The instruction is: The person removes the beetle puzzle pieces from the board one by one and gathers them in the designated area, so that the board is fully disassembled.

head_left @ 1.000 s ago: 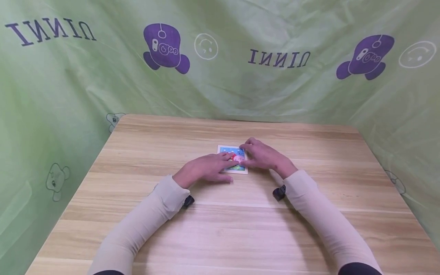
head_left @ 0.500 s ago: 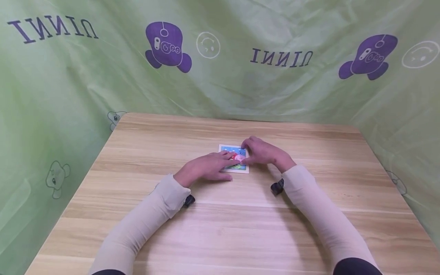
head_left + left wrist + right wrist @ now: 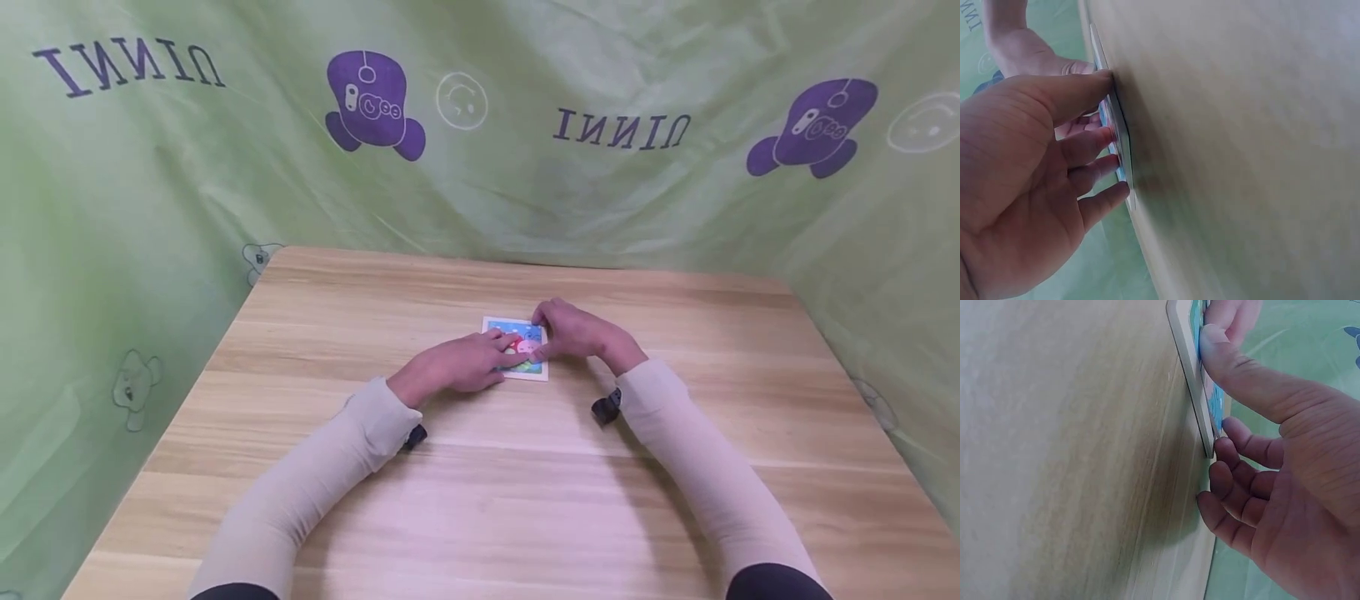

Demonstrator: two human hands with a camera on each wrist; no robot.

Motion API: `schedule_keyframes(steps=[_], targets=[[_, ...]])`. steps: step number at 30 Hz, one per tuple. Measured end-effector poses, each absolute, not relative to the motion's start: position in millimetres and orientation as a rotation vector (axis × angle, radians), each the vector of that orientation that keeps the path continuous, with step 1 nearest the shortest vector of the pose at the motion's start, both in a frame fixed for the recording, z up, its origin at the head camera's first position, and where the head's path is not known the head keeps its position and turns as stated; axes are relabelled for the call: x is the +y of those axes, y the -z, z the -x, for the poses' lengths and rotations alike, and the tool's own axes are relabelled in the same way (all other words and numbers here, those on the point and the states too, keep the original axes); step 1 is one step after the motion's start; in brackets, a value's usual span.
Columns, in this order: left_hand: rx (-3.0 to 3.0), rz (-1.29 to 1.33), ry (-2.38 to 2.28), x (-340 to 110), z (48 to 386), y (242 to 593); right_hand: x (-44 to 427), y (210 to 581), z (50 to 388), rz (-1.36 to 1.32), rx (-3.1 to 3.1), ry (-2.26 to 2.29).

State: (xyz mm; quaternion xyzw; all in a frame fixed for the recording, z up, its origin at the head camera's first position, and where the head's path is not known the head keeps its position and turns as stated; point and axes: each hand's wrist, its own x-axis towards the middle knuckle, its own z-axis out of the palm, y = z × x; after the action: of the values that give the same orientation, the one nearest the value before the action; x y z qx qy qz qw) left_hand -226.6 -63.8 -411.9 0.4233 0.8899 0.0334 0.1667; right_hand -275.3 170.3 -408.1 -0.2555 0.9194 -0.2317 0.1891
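Observation:
A small square picture puzzle (image 3: pixel 537 372) lies on the table, with a pale border, a blue ground and a pink figure. Over its left part rests my left hand (image 3: pixel 468 362), its fingers mostly straight. In the left wrist view the thumb of that hand (image 3: pixel 1016 156) touches the near edge, while the fingertips meet the face. My right hand (image 3: pixel 573 329) curls at the right side of the puzzle. In the right wrist view its thumb (image 3: pixel 1241 372) presses on the face and its bent index finger (image 3: pixel 1250 442) touches a blue part at the corner. Both hands partly cover the picture.
The wooden table (image 3: pixel 480 500) extends around the puzzle on every side. A green printed curtain (image 3: pixel 495 200) hangs behind and along both sides of it. Dark wrist cameras (image 3: pixel 606 408) sit beneath both cuffs.
My left thumb has drawn in from the table to the puzzle's near edge. The right hand keeps about the same place at the right side. The head view has shifted slightly.

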Motion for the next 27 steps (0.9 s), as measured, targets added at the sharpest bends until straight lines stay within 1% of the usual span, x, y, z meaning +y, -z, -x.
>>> schedule_keyframes(steps=[18,27], targets=[[2.529,-1.229,-0.131,-60.8,227.9,413.9,177.6,414.2,273.7,0.730,2.607,0.658],[2.536,-1.183,-0.122,-63.1,229.1,414.5,177.6,418.2,275.5,0.758,2.605,0.697]])
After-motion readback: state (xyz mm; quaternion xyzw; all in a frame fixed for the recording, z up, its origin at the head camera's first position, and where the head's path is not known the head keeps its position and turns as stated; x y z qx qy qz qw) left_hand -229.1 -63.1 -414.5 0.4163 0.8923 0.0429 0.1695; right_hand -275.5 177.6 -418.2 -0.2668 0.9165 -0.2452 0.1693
